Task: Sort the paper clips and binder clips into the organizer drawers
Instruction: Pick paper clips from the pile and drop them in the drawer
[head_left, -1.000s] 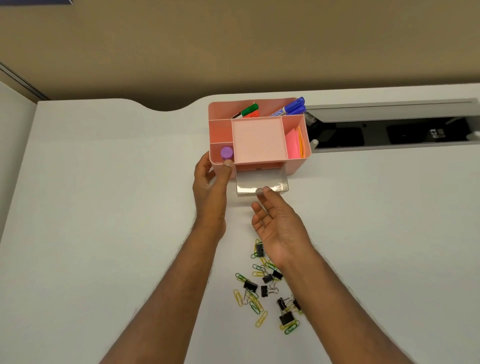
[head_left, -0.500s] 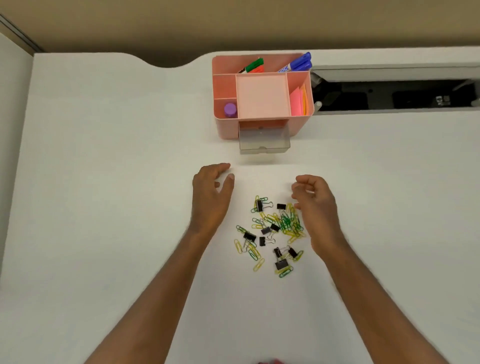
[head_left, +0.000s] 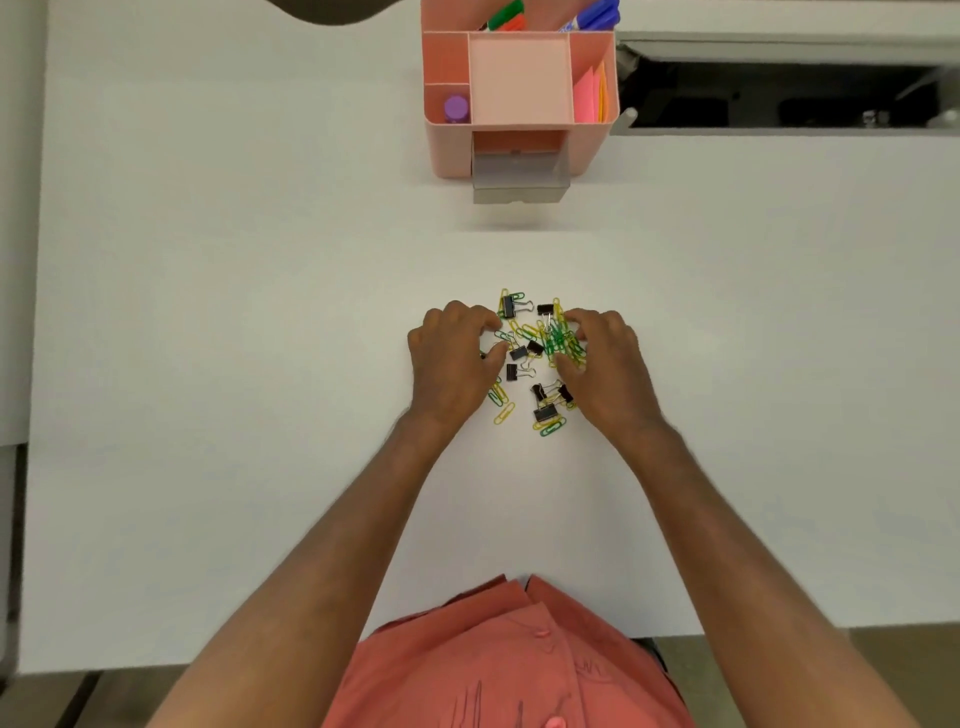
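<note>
A mixed pile lies on the white desk: green and yellow paper clips (head_left: 557, 338) and small black binder clips (head_left: 544, 414). My left hand (head_left: 451, 366) curls over the pile's left edge, with thumb and forefinger close around a clip; whether it grips the clip is unclear. My right hand (head_left: 609, 364) is on the right side, its fingers closed into the clump of green paper clips. The pink organizer (head_left: 447, 57) stands at the far middle of the desk. Its clear drawer (head_left: 519, 179) is pulled out toward me and looks empty.
The organizer's top compartments hold markers (head_left: 506, 15), a purple-capped item (head_left: 456, 108) and pink and orange sticky notes (head_left: 589, 96). An open cable trough (head_left: 779, 88) runs along the desk's back right. The desk's front edge is at my orange shirt (head_left: 519, 660).
Both hands left the organizer and its opened drawer and came back toward me. They now rest on the clip pile with fingers curled. The view has tilted down.
</note>
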